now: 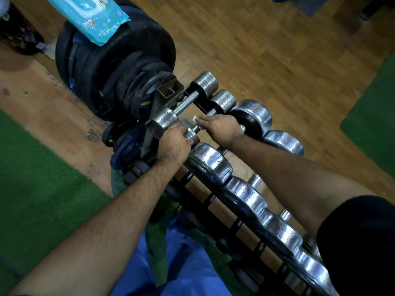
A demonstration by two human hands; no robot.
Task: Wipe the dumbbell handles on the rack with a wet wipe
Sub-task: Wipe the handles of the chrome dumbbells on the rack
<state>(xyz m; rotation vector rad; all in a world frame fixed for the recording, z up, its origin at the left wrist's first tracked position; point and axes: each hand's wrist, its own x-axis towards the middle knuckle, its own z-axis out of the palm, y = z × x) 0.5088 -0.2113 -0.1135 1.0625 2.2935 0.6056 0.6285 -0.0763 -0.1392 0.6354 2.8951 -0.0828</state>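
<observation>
Two bare arms reach out over a wood floor [267,50] with green mats [42,178] laid on either side. At the far end of the dumbbell rack [213,201] stands a stack of black weight plates [119,67], and a pale blue pack of wet wipes [94,16] rests on top of that stack, well apart from the hands. Chrome dumbbells lie side by side along the rack, their big heads crowding its near rail and hiding most of the handles further down. The second dumbbell [222,99] from the far end is the one being handled. The left hand [175,139] grips its near chrome head, fingers curled round it. The right hand [218,127] is wrapped round its handle, fingers clamped on a white wet wipe [195,119], of which only a small corner shows past the knuckles. The heavier dumbbell [253,116] next in line sits just beside the right hand, its head pressing close against the wrist. Blue trousers [177,263] show below, at the rack's near end
</observation>
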